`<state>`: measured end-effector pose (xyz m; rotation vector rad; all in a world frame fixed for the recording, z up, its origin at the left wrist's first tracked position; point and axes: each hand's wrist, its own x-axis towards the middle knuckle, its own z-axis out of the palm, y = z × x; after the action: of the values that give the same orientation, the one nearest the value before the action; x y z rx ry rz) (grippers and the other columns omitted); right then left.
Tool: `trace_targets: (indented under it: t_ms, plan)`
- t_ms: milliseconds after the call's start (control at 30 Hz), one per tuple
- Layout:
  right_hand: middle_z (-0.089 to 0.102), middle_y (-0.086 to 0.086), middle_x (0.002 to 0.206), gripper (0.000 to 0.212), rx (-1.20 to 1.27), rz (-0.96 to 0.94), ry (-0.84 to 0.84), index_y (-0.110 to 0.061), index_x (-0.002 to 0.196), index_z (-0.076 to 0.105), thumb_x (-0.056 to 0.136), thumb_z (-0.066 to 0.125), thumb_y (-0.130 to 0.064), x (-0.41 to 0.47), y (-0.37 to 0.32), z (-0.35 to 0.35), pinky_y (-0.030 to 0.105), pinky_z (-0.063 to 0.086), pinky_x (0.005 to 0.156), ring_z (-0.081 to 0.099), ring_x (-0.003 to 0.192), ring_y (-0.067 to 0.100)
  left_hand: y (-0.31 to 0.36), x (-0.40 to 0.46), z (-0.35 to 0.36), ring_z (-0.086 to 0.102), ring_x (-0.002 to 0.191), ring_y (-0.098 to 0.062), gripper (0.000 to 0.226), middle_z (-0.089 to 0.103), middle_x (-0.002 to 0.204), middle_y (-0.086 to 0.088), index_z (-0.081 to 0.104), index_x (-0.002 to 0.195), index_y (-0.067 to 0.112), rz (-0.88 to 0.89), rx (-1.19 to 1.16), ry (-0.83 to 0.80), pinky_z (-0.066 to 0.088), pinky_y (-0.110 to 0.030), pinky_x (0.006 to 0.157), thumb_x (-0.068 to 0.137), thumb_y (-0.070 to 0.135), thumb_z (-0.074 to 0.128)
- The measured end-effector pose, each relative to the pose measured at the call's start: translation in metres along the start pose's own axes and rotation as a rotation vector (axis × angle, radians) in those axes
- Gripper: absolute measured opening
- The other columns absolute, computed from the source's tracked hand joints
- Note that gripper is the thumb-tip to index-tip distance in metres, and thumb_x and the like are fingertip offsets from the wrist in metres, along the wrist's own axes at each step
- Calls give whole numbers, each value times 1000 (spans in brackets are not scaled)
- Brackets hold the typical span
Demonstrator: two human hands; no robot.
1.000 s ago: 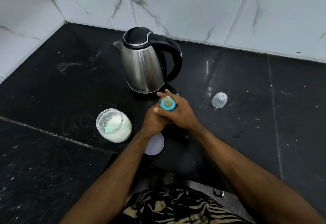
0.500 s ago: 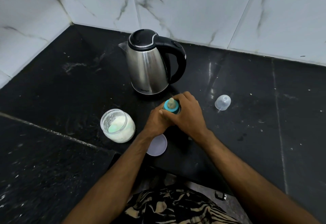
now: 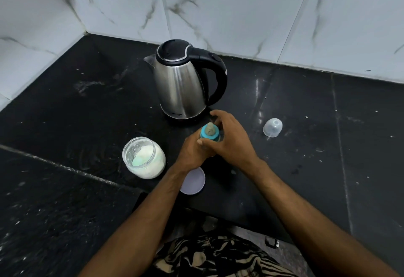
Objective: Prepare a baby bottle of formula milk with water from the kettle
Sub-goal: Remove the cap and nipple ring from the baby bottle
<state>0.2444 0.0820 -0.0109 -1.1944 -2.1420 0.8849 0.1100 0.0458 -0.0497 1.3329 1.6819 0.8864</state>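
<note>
Nearest the left edge of the black stone countertop [image 3: 65,106], an open clear glass jar of white formula powder [image 3: 143,160] stands with its round lilac lid [image 3: 193,181] lying flat near the front edge, partly under my left wrist. My left hand [image 3: 192,150] grips the body of the baby bottle with the teal collar and nipple [image 3: 210,133], while my right hand [image 3: 231,139] curls around that collar. Just behind stands the stainless steel kettle with a black lid and handle [image 3: 181,89]. To the right lies the clear domed bottle cap [image 3: 272,127].
</note>
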Motion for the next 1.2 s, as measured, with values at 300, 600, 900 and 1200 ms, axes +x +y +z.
trace_targets:
  t_ms: [300, 600, 900, 1200]
  plan:
    - [51, 0, 133, 83, 163, -6, -11, -20, 145, 36, 76, 82, -26, -9, -3, 0, 28, 44, 104, 50, 122, 9, 3, -2, 1, 63, 104, -4, 45, 66, 112, 10, 59, 121, 23, 34, 31, 14, 51, -24, 93, 82, 18, 79]
    - [57, -3, 127, 76, 189, 17, 15, -21, 143, 36, 78, 78, -22, -11, -6, 4, 37, 49, 99, 55, 116, 11, 3, -2, 2, 62, 116, -18, 52, 66, 124, -3, 57, 129, 14, 14, 73, 19, 50, -41, 104, 82, 16, 79]
    - [61, -3, 115, 76, 41, 60, 122, -21, 139, 42, 74, 80, -30, -6, -10, 7, 40, 50, 93, 54, 105, 12, 4, 1, 3, 60, 111, -12, 50, 62, 117, 6, 56, 128, 18, -12, 97, 5, 48, -30, 99, 83, 19, 78]
    - [55, -1, 125, 79, 18, 75, 139, -20, 138, 43, 72, 82, -39, -11, -11, 8, 41, 47, 98, 51, 113, 14, 1, -3, 2, 65, 105, -6, 40, 68, 113, 9, 61, 121, 25, 48, 9, 14, 54, -30, 94, 85, 23, 77]
